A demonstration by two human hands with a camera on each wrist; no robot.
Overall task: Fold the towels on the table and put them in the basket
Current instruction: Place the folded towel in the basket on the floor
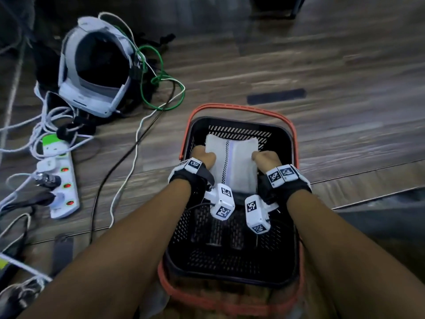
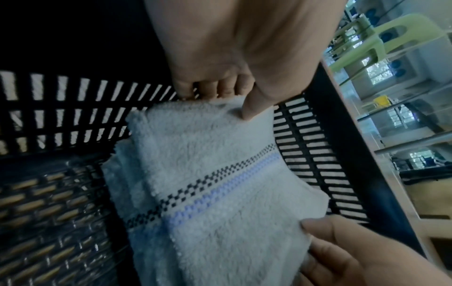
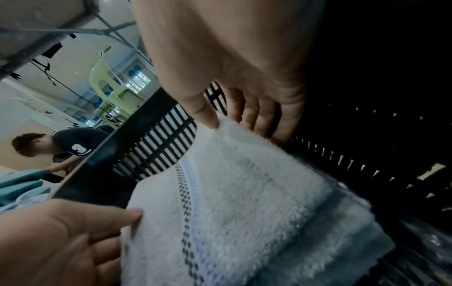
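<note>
1. White terry makes up the folded towel, which has a dark checked stripe and a pale blue stripe and sits inside the far half of the black basket.
2. The left hand pinches the towel's left edge, thumb on top and fingers beneath.
3. The right hand pinches the right edge the same way; the wrist views show each thumb pressed into the pile.
4. The basket has slotted walls and red handles, and it stands on a wood-grain floor.
5. Left of the basket, well apart, lie a white headset, a power strip and tangled white, green and black cables.
6. A strip of dark tape lies on the floor beyond the basket.
</note>
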